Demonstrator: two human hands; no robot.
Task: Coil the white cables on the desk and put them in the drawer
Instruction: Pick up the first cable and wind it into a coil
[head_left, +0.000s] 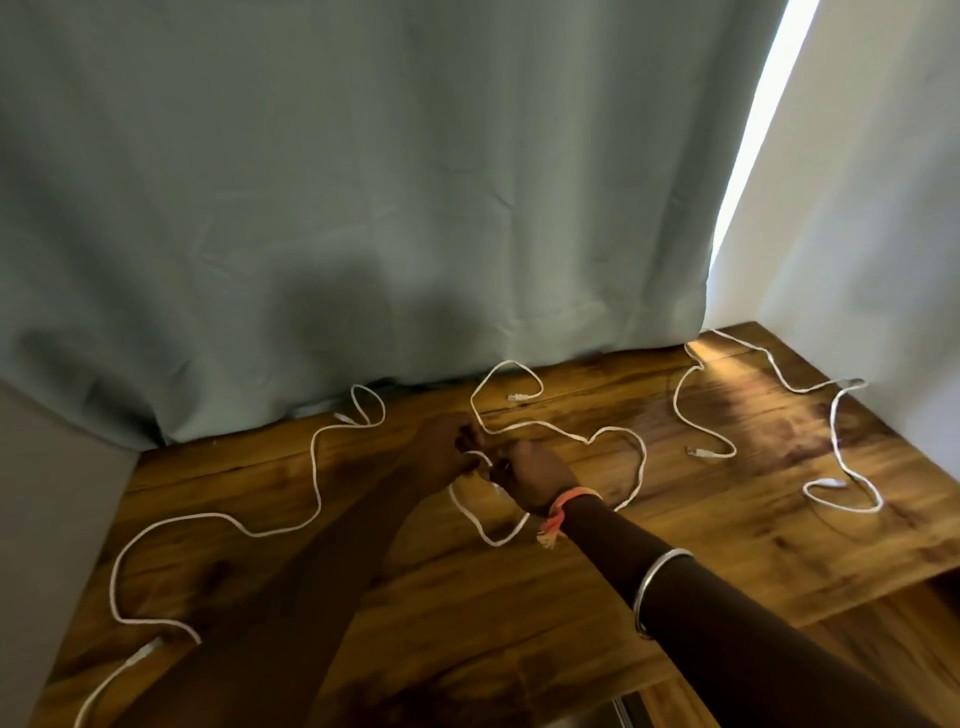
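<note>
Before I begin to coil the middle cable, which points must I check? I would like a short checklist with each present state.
1. Left grip holds the middle cable: ok.
2. Right grip holds it too: ok.
3. Middle cable lies apart from the left cable and the right cable: ok.
4. Its plug lies free by the curtain: ok.
5. Coil formed: not ok, it sprawls loose on the desk.
6. Drawer open: cannot tell, not clearly in view.

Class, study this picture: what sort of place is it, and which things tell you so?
Probably a room in a home, by a window. A wooden desk carries loose white cables, a grey-green curtain hangs to its back edge, and a strip of daylight shows beside the curtain.
</note>
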